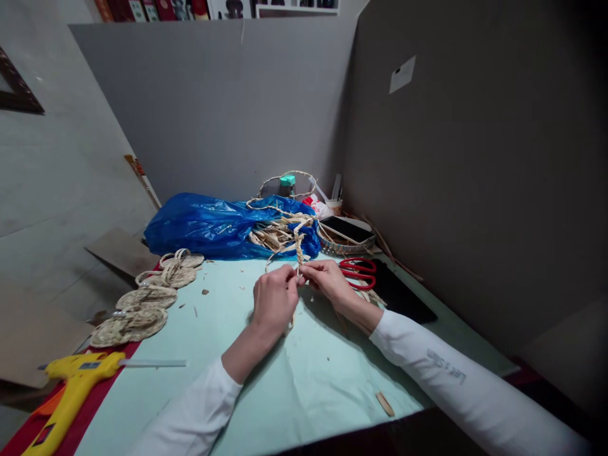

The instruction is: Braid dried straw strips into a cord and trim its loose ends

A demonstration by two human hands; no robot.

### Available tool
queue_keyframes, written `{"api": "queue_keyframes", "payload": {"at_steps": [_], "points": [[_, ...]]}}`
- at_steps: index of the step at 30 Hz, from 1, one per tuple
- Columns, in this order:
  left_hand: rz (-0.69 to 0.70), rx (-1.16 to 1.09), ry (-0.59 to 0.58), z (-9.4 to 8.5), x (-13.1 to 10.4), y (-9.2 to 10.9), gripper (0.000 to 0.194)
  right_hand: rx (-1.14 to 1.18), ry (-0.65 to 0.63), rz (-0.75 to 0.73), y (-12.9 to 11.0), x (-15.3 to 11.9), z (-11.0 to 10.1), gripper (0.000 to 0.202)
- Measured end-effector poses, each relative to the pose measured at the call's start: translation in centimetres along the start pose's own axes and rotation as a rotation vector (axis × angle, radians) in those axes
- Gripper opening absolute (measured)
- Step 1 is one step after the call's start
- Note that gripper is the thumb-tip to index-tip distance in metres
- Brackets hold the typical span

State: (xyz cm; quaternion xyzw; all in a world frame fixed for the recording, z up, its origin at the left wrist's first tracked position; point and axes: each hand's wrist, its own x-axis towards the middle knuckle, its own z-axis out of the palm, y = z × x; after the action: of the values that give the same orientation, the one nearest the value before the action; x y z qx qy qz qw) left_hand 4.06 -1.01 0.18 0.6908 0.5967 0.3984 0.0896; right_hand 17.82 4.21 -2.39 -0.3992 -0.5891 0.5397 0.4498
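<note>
A braid of pale dried straw (299, 249) runs from the heap of loose straw (273, 234) in the blue plastic bag (199, 221) down to my fingers. My left hand (275, 297) is closed with its fingertips pinching the lower end of the braid. From the right, my right hand (327, 282) pinches the same spot, its thumb and forefinger meeting the left fingertips. A strand hangs below the left hand, partly hidden by it. Just beyond the right hand lie scissors with red handles (358, 273).
Several woven straw slippers (142, 297) line the left edge, near a yellow glue gun (78, 373) with a glue stick. At the back right, a phone (346, 229) rests on a round basket (342, 246). A black flat item (399, 291) lies right. Grey panels (247, 107) enclose the table.
</note>
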Motion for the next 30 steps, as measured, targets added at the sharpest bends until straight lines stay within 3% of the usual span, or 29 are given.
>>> {"api": "queue_keyframes", "payload": {"at_steps": [3,6,9,12,15,17,18,20,22,26,30], "points": [[0.201,0.276,-0.024,0.8,-1.0,0.7,0.021,0.069,-0.015,-0.004,-0.5,-0.4,0.2,0.024],[0.306,0.457,-0.056,1.3,-1.6,0.8,0.022,0.134,-0.042,0.03,-0.9,-0.8,0.2,0.025],[0.35,0.52,-0.097,1.4,-1.7,0.6,0.024,0.179,-0.038,0.063,-0.9,-0.7,0.1,0.031],[0.346,0.416,-0.099,1.1,-1.4,0.5,0.024,0.214,-0.002,0.08,-0.9,-0.4,-0.2,0.032],[0.253,0.108,0.026,0.5,-0.5,0.5,0.017,0.242,0.007,0.063,-1.3,-0.3,-0.3,0.03],[0.088,-0.169,0.087,0.2,0.2,0.3,0.013,0.247,-0.014,0.051,-1.6,-0.4,-0.2,0.03],[-0.02,-0.325,0.067,0.2,0.5,0.1,0.01,0.245,-0.035,0.05,-1.7,-0.6,0.0,0.03],[-0.235,-0.663,-0.093,0.3,1.0,-0.3,0.011,0.242,-0.097,0.058,-1.9,-0.9,0.3,0.03],[-0.348,-0.842,-0.246,0.5,1.2,-0.6,0.019,0.227,-0.16,0.047,-1.9,-1.1,0.5,0.029],[-0.39,-0.881,-0.34,0.7,1.2,-0.7,0.025,0.048,-0.191,-0.032,-1.8,-1.2,0.2,0.02],[-0.391,-0.807,-0.296,0.7,1.2,-1.0,0.019,-0.399,-0.201,-0.21,-2.2,-1.1,-0.9,0.019]]}}
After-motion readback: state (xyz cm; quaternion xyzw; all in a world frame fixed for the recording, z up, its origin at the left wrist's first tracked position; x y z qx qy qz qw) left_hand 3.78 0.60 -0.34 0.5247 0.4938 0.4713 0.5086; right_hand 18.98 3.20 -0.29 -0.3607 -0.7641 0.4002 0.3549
